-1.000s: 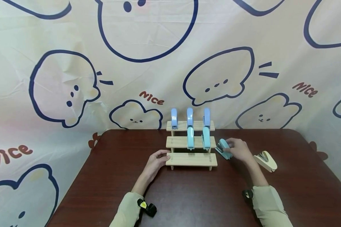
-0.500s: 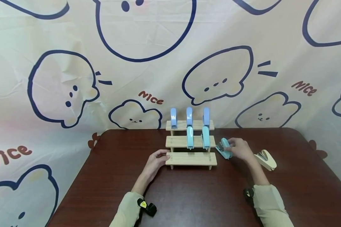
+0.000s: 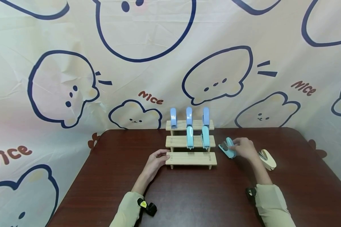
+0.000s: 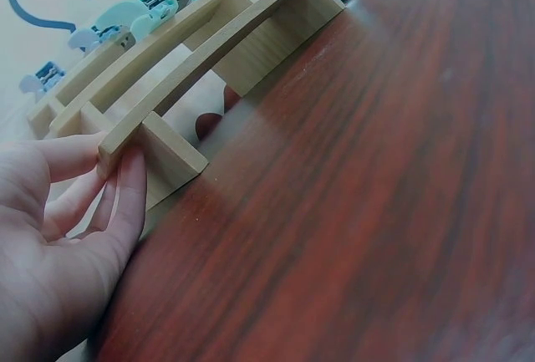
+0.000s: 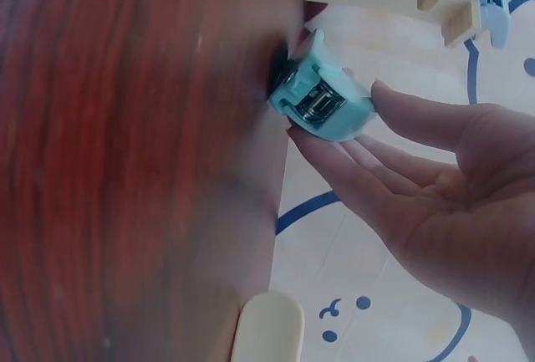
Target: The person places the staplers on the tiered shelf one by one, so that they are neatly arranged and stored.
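Note:
My left hand (image 3: 154,163) pinches the left end of the lowest step of a three-step wooden rack (image 3: 191,159), thumb above and fingers beneath in the left wrist view. To the right of the rack, my right hand (image 3: 245,148) holds a turquoise stapler (image 3: 228,148) between thumb and fingers, low at the table. The right wrist view shows the thumb on one side of this stapler (image 5: 322,99) and fingertips on the other. Two more turquoise staplers (image 3: 190,137) stand on the middle step. Three blue staplers (image 3: 189,116) are lined up on the top step.
A cream stapler (image 3: 268,160) lies on the dark brown table (image 3: 187,198), just right of my right hand. Behind the table's far edge hangs a pale cloth (image 3: 147,78) printed with cartoon outlines.
My right hand has shifted a little to the right with the turquoise stapler, widening the gap to the rack. The left hand and the rack have stayed put.

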{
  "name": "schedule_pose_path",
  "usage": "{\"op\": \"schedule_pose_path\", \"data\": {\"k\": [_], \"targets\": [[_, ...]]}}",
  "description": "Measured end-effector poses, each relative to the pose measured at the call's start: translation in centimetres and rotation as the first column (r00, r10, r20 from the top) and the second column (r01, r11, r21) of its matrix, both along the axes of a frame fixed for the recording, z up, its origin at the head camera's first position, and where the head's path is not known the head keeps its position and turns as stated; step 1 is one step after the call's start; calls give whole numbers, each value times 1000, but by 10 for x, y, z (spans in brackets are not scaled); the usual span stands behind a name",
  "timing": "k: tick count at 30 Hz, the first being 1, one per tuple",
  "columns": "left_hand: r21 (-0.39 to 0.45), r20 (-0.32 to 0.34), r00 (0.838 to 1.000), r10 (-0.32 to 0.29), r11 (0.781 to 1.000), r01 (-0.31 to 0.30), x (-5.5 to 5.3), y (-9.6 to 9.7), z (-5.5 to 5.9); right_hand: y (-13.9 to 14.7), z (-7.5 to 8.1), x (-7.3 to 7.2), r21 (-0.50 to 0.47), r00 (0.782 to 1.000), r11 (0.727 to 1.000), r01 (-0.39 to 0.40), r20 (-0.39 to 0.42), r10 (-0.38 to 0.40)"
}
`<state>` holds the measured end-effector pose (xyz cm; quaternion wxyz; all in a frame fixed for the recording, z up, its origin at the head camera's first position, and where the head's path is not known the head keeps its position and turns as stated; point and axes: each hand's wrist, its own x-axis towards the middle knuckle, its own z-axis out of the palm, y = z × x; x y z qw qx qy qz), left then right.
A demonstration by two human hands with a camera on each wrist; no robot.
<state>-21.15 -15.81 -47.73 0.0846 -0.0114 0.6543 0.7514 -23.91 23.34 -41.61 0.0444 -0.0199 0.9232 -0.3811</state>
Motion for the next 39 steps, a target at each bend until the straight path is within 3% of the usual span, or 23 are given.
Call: {"op": "schedule_pose_path", "data": {"k": [6, 14, 21, 31, 39], "targets": [[-7, 3, 1000, -7, 1000, 7, -1, -1, -1, 11, -1, 0, -3, 999, 999, 41, -7, -41], [-9, 3, 1000, -5, 1000, 5, -1, -1, -2, 19, 3, -1, -84, 995, 992, 96, 3, -96], [-13, 1, 1000, -6, 1000, 6, -1, -1, -2, 19, 15, 4, -252, 991, 958, 135, 38, -129], [-2, -4, 1000, -8, 1000, 8, 0, -1, -1, 17, 32, 14, -323, 980, 926, 195, 96, -173], [-2, -4, 1000, -6, 1000, 6, 0, -1, -1, 16, 40, 18, -337, 983, 924, 181, 34, -181]]}}
